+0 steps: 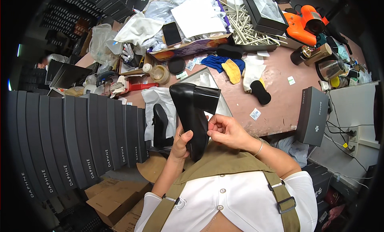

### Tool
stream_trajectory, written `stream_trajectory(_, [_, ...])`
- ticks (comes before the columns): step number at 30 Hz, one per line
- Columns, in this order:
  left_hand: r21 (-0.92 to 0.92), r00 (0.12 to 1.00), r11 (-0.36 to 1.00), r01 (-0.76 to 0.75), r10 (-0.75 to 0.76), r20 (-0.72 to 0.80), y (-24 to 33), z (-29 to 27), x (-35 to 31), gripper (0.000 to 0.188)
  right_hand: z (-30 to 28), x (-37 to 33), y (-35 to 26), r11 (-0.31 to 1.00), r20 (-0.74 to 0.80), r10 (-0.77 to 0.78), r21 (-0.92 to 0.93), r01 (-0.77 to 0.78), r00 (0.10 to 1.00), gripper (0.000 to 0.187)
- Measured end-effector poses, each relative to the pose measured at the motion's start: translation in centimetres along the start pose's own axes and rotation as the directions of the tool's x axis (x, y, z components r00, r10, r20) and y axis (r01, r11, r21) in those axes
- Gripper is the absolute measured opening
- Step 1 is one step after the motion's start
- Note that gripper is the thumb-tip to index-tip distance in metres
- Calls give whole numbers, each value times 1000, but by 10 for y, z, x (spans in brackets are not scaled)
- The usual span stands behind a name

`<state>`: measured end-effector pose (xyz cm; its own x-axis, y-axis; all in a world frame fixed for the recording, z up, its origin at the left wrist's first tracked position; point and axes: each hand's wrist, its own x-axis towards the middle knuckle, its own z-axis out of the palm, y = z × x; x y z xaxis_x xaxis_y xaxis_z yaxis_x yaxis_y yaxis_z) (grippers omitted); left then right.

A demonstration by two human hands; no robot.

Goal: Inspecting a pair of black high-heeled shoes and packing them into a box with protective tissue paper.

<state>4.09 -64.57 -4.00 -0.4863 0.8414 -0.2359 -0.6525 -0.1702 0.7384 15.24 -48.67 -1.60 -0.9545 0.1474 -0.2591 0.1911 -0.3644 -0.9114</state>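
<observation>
A black heeled shoe is held up in front of me, sole side showing, its block heel at the top and its toe pointing down toward my apron. My left hand grips it near the toe, thumb against the sole. Close against the shoe's right edge, my right hand has thumb and forefinger pinched together; whatever lies between them is too small to make out. Another black shoe lies to the left on white tissue paper in an open box, partly hidden behind the held shoe.
A long row of dark grey shoeboxes stands at the left. On the pink table lie a yellow cloth, a black pad and a phone. An orange heat gun sits far right; one shoebox stands at the right edge.
</observation>
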Motion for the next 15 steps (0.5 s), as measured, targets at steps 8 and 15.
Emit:
stream_trajectory(8, [105,1000,994,9,-11,15,3,0,-4,70,0,-1,4,997,-12,77,7,-77,997,9])
stream_trajectory(15, [174,999,985,23,-18,-27,2,0,-11,65,0,-1,11,993,16,113,22,-114,993,11])
